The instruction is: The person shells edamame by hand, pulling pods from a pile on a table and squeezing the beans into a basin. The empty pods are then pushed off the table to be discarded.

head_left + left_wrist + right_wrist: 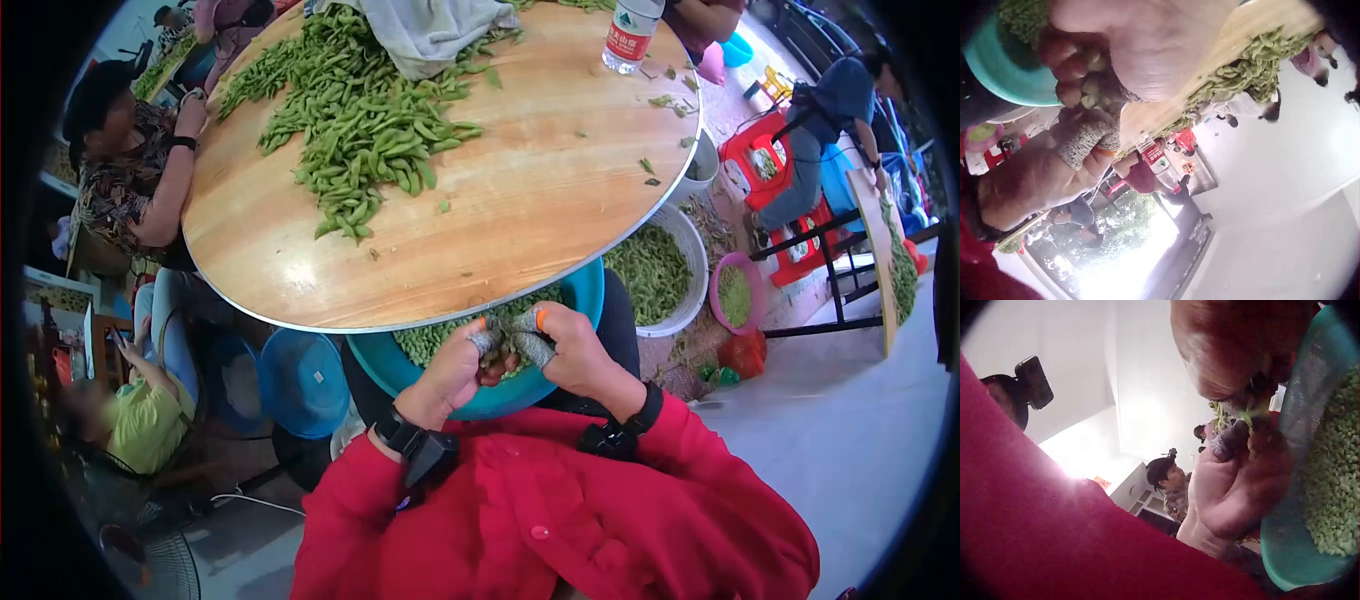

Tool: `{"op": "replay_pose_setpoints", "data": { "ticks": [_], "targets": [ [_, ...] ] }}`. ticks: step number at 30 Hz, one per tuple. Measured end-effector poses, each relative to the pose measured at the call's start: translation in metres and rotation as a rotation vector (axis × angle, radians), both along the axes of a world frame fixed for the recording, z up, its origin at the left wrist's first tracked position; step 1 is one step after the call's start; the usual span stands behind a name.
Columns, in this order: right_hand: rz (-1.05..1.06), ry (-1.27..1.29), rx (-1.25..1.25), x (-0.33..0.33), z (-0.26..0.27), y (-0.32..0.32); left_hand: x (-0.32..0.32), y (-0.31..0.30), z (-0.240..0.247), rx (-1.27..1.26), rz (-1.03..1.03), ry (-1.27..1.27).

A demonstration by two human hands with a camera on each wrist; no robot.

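Observation:
Both hands meet over a teal basin (372, 372) of shelled green beans (425, 340), at the round table's near edge. The left hand (455, 370) and the right hand (575, 350) have curled fingers, with grey coverings on some of them. Between the fingertips, a green pod (1246, 417) shows in the right wrist view, pinched from both sides; its far parts are hidden by the fingers. In the left wrist view the two hands nearly touch, thumbs toward each other. Unshelled pods (370, 130) lie heaped on the wooden table (500, 220).
A grey cloth (430, 35) lies on the pod heap, and a water bottle (630, 38) stands at the far right. Right of the basin are a white basket (690, 300) of pods and a pink basin (735, 292). Blue basins (305, 380) stand left. Several people sit around.

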State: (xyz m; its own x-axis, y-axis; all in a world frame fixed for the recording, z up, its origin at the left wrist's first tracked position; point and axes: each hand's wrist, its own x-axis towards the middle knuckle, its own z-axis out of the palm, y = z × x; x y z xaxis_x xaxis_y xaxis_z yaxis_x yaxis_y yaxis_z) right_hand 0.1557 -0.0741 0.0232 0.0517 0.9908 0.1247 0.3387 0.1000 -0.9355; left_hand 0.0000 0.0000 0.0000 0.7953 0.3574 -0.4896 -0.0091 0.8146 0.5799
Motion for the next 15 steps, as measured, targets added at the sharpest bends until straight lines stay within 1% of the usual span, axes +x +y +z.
{"op": "replay_pose_setpoints", "data": {
  "ticks": [2,3,5,8,12,15],
  "targets": [
    [-0.030,0.020,0.060,-0.004,0.002,0.000,0.002,-0.005,0.006,-0.096,0.107,0.117],
    [-0.012,-0.002,0.076,-0.004,0.002,0.003,0.003,-0.004,0.008,-0.108,0.135,0.127],
    [0.020,-0.043,0.117,-0.004,-0.010,0.006,0.004,-0.004,0.006,-0.123,0.185,0.150],
    [0.040,-0.063,0.151,-0.004,-0.017,0.006,0.004,-0.006,-0.003,-0.079,0.221,0.185],
    [0.024,-0.045,0.133,-0.005,-0.031,0.002,0.004,-0.010,-0.014,-0.021,0.204,0.269],
    [0.033,-0.058,0.072,0.001,-0.031,-0.003,0.008,-0.011,-0.020,0.040,0.173,0.302]
  ]
}}
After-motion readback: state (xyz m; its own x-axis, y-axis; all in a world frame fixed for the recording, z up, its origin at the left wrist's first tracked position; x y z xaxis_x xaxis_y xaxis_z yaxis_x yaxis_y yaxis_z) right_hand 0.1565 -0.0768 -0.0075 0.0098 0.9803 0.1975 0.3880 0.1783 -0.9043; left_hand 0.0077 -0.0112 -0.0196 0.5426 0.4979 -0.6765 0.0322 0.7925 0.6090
